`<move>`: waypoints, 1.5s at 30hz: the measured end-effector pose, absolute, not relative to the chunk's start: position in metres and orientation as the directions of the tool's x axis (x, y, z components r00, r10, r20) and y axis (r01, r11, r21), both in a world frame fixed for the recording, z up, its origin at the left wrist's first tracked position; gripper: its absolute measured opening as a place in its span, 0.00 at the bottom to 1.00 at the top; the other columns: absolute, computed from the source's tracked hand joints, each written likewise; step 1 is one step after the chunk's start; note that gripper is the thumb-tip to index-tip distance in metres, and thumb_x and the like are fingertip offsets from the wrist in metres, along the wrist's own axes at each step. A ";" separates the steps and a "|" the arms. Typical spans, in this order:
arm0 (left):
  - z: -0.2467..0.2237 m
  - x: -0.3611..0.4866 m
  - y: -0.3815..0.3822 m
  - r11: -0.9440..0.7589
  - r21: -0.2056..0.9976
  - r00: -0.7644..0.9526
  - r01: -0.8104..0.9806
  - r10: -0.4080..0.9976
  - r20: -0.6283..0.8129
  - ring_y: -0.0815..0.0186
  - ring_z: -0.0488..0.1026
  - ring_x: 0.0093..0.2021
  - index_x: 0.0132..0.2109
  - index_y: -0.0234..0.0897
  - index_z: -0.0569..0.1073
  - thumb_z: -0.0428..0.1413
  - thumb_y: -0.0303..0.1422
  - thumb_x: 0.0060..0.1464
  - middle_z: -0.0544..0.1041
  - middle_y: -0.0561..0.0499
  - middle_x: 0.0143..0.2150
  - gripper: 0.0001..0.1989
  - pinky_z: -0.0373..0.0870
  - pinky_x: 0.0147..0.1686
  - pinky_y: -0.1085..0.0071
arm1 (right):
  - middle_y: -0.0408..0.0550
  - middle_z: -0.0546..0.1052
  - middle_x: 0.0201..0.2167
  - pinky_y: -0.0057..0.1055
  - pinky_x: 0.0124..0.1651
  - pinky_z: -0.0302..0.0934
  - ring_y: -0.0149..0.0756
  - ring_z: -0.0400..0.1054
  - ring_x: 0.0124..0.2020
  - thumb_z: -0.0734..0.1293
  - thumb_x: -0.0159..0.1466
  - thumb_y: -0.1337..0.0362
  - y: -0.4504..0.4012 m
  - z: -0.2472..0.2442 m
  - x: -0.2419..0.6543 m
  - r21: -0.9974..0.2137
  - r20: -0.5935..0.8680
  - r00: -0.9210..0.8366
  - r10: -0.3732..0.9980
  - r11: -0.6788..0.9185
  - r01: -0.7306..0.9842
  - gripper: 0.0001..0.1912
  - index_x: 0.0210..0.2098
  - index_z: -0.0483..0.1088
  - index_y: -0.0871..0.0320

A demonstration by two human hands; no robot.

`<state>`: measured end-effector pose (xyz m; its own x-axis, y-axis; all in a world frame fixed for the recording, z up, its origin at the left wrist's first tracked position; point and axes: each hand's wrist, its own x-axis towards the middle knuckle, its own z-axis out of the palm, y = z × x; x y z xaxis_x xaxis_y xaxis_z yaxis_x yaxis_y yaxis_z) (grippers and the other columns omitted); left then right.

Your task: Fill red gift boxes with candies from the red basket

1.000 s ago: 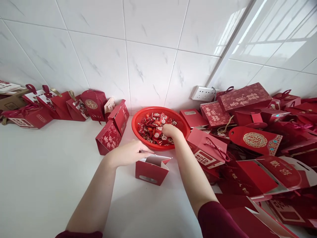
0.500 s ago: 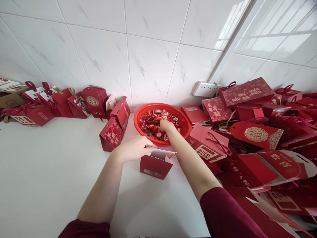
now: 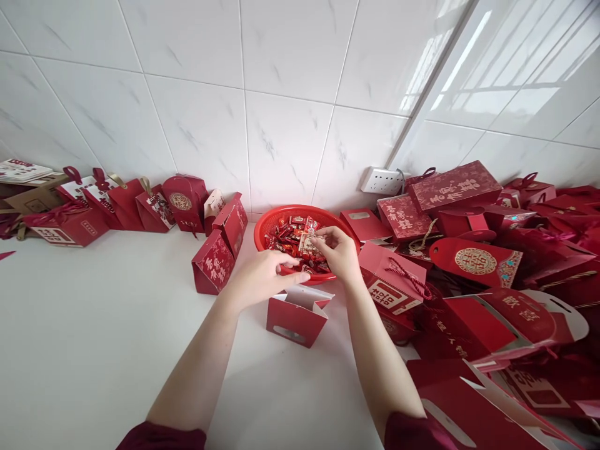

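A red plastic basket (image 3: 272, 217) full of candies in red and white wrappers stands against the wall. Above its right half, my right hand (image 3: 341, 253) pinches a wrapped candy (image 3: 307, 242) between thumb and fingertips. My left hand (image 3: 262, 275) reaches over the basket's front rim from the left, its thumb and fingers apart and nothing seen in them. Just in front of the basket, below both hands, a small red gift box (image 3: 296, 322) stands upright with its top unfolded. An oval window shows on its front face.
Two closed red boxes (image 3: 214, 265) stand left of the basket. Several more gift boxes (image 3: 184, 203) line the wall farther left. A large heap of red boxes (image 3: 475, 259) crowds the right side. A white power strip (image 3: 380, 180) rests at the wall. The white tabletop (image 3: 117, 325) spreads below.
My right hand has lifted out of the candies with one in its fingers. My left hand has left the gift box's top edge and moved up over the basket rim, its fingers spreading.
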<state>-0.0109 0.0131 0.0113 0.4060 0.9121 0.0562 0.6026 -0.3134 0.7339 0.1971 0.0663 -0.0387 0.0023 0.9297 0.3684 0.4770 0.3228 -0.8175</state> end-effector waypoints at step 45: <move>0.022 -0.017 0.018 -0.522 0.709 0.730 0.473 0.683 0.016 0.61 0.72 0.51 0.39 0.41 0.79 0.55 0.33 0.59 0.75 0.51 0.52 0.07 0.65 0.53 0.69 | 0.47 0.77 0.38 0.33 0.42 0.67 0.38 0.72 0.38 0.66 0.68 0.56 -0.018 0.009 0.224 -0.925 0.340 -0.305 0.890 0.375 0.064 0.08 0.42 0.70 0.53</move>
